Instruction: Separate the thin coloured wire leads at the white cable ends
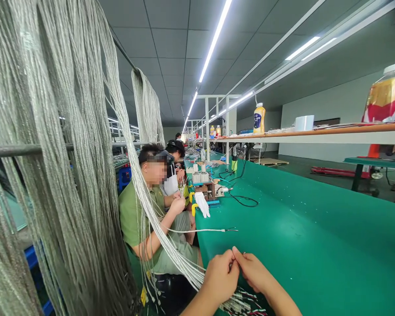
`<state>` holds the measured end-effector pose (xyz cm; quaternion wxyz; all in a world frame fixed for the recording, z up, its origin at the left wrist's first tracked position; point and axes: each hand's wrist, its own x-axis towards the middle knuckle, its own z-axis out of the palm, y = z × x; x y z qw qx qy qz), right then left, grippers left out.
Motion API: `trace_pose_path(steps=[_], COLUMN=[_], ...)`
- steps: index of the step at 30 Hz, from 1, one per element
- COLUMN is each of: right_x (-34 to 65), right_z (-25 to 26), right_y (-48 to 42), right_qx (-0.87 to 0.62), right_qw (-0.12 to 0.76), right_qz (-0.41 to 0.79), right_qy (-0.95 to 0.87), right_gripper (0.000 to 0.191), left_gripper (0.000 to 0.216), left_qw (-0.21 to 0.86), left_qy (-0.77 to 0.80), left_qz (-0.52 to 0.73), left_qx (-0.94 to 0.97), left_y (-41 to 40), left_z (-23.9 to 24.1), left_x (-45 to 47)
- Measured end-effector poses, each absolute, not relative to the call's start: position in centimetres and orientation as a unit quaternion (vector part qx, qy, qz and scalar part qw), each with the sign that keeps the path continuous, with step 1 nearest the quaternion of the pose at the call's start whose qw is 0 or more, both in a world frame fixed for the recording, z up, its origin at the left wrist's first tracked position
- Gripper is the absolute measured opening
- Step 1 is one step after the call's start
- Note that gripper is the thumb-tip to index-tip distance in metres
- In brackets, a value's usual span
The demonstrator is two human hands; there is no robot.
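My left hand [221, 277] and my right hand [254, 272] meet at the near edge of the green table [316, 245], fingers pinched together on thin grey braided wires [184, 267]. These wires run down from a big hanging bundle [52, 153] on my left. Below my hands lie wire ends with red, black and white leads [243, 303]. What exactly sits between the fingertips is too small to see.
A seated co-worker in a green shirt [141, 215] handles wires just ahead on the left, with more people beyond. A single wire [204, 230] lies on the table. Small machines, cables and a white glove [202, 202] stand farther along. A shelf holds bottles [259, 118] and a jar [388, 94].
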<state>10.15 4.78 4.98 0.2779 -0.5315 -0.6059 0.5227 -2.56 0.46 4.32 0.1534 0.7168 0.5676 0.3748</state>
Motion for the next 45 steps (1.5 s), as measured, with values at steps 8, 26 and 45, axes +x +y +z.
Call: trace_pose_path(steps=[8,26,45], right_x=[10.2,14.7,13.1], right_z=[4.7,6.2,4.4], right_y=[5.1,5.4,5.8], right_qx=[-0.533,-0.538,-0.523], right_qw=[0.334,0.466,0.286], right_qz=[0.596,0.557,0.458], right_qy=[-0.498,-0.429,-0.659], right_gripper=[0.049,0.03,0.022], left_gripper=[0.025,0.022,0.024], left_qw=[0.166,0.147,0.083], left_qy=[0.543,0.576,0.602], left_qz=[0.375,0.341,0.27], left_qx=[0.732,0.728,0.747], left_y=[0.1,0.5,0.2], left_z=[5.3,4.9,4.7], left_x=[-2.4,-2.3,-2.1])
